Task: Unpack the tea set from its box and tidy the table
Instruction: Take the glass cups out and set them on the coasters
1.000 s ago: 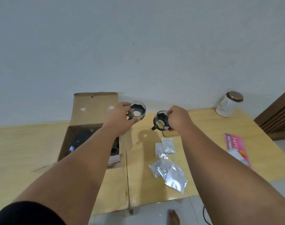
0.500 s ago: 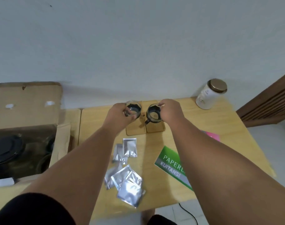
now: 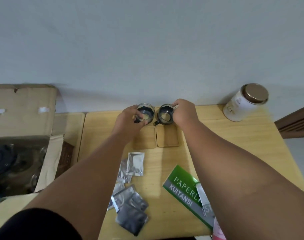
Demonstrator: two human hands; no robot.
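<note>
My left hand point(image 3: 128, 120) grips a small glass cup point(image 3: 146, 112) with a dark holder. A second matching glass cup point(image 3: 166, 114) is held by my right hand point(image 3: 184, 113). The two cups are side by side at the far edge of the wooden table point(image 3: 234, 135), over the far ends of two wooden coasters point(image 3: 167, 137) that lie next to each other. I cannot tell whether the cups rest on the coasters. At the left stands the open cardboard box point(image 3: 24, 110), with dark tea set pieces point(image 3: 2, 158) still inside.
Several silver foil sachets point(image 3: 130, 187) lie near the front edge. A green receipt book point(image 3: 182, 191) lies at the front right, with a pink one point(image 3: 218, 229) below it. A white jar with a bronze lid point(image 3: 244, 103) stands at the back right by the wall.
Both hands carried the cups from beside the box to the coasters at the back of the table, and the view swung right, so the box now sits at the left.
</note>
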